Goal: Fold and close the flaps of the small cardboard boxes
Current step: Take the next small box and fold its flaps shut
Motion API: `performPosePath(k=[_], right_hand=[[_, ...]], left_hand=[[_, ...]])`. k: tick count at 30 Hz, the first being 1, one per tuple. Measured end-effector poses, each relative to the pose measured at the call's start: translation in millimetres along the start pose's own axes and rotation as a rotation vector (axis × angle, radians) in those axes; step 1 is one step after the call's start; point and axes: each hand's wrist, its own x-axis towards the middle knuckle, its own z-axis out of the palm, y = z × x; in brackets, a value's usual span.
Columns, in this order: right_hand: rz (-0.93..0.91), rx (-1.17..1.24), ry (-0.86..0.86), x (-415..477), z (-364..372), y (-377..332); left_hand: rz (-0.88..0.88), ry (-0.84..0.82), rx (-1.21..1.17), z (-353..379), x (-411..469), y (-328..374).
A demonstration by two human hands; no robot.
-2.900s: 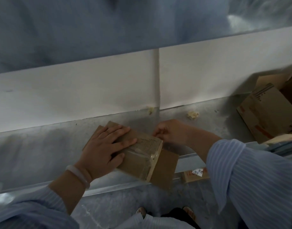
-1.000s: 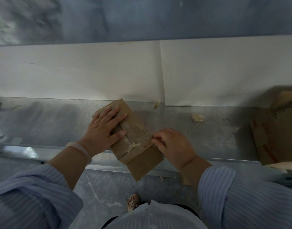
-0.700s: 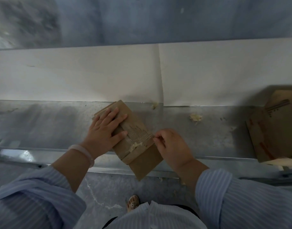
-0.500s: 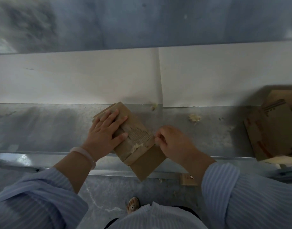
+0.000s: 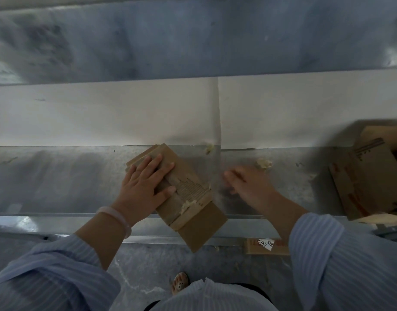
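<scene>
Left hand (image 5: 146,187) lies flat, fingers spread; right hand (image 5: 249,187) hovers blurred, fingers loose.

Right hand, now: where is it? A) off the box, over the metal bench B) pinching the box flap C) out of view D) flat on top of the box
A: the right hand is blurred and clear of the box, above the bench; only the left hand presses the box.

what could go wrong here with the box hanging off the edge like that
The small box overhangs the metal bench's front edge with one flap unfolded; only the left hand pins it, so it might tip or slide off. The right hand is off the box and blurred, so reaching back could knock it. Glue-like crumbs on the bench may stick to it.
</scene>
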Motion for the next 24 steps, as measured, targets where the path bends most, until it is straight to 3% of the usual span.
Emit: performPosePath(k=[3,8,15,21,24], right_hand=[[0.315,0.342,-0.186,-12,13,-13],[0.298,0.395,-0.047,-18,25,-20],[0.185,0.202,0.052,-20,18,-23],[0.063,-0.198,0.189,-15,22,-36],[-0.106,-0.37,0.273,-16,22,-32]], left_hand=[[-0.005,0.023,-0.011,0,-1,2],[-0.057,0.063,-0.016,-3,-4,16],[-0.075,0.111,0.001,-5,-6,25],[-0.089,0.148,0.095,-8,-4,29],[-0.098,0.18,0.158,-11,1,36]])
